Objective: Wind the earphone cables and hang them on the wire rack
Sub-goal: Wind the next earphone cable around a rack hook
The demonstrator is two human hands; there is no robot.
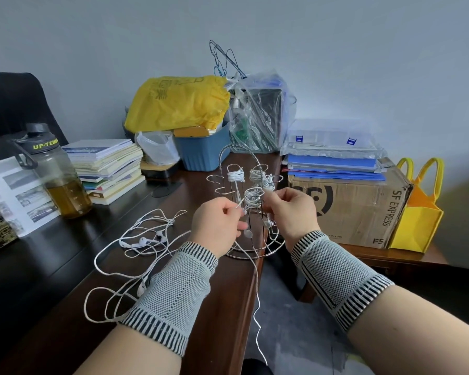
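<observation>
Nearest, at 6 o'clock: one white earphone cable (257, 301) trailing off the table (222, 307) edge toward the floor, limp and nearly weightless, sure to swing and kink if pulled by its free end. At 8 o'clock, loose earphones (144, 242) tangled on the table, earbuds in the middle; likely to snag one another, so best lifted one strand at a time, near a bud or plug.

At centre, left hand (218, 226) with grip pinched on a thin stretch of cable, right hand (290, 212) with grip closed on the half-wound bundle (252, 197) at the rack. Thin, slippery cord, apt to spring open; probably wants steady light tension and a hold on the coil itself.

Beyond, at 12 o'clock, wire rack (238, 169) upright on the table, three wound coils (236, 175) hung on its upper hooks. Light frame, may tip if tugged.
</observation>
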